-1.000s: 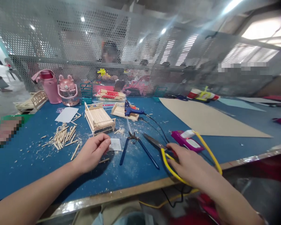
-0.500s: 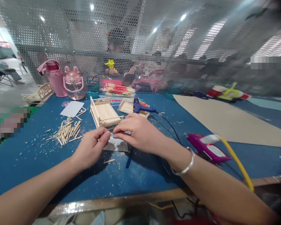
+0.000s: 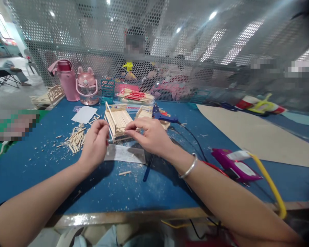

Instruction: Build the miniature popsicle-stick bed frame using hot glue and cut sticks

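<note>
My left hand (image 3: 95, 143) is closed, fingers curled in and the thumb against them, just left of a small bed-like model of wooden sticks (image 3: 122, 118). Whatever it holds, if anything, is hidden. Thumb and forefinger of my right hand (image 3: 150, 135) come together at the model's near right corner; I cannot make out anything between them or whether they touch it. Below both hands lies a whitish, see-through strip (image 3: 125, 154). A short stick (image 3: 125, 173) rests nearer the table edge. Behind my right hand is a blue glue gun (image 3: 164, 117).
A pile of cut sticks (image 3: 77, 138) and a white card (image 3: 84, 114) lie left. Pink bottle (image 3: 66, 80) and clear-bodied jug (image 3: 87, 87) stand at the back, before a perforated metal screen (image 3: 92, 41). A purple device (image 3: 234, 164) with a yellow cable and brown board (image 3: 260, 133) lie right.
My hands were together over the strip and have moved apart, the left one up and leftward, the right one slightly up. More of the strip shows. The whole view has shifted a little.
</note>
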Available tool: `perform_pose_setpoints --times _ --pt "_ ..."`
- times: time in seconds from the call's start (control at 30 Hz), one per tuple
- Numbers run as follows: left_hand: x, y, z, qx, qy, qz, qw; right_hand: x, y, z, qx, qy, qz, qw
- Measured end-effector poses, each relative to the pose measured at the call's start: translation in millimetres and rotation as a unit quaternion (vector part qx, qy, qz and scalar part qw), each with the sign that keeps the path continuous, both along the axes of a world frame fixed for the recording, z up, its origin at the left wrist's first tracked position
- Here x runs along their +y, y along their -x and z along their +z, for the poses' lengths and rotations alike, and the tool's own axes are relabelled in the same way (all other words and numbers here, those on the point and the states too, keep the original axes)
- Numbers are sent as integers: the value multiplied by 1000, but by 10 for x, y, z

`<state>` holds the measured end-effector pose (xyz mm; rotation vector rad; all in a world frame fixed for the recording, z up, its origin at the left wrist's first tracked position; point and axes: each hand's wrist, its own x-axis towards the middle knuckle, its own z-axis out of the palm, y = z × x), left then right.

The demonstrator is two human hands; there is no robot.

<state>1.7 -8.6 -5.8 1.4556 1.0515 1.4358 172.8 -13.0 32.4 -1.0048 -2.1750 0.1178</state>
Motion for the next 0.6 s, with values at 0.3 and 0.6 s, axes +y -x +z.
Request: perform_pose_setpoints --times 0.3,0.6 --pt "238 32 -165 61 50 -75 994 60 176 -387 -21 -98 -90 991" --pt "334 60 -216 210 -117 -24 970 88 2 -345 211 -12 -167 963"
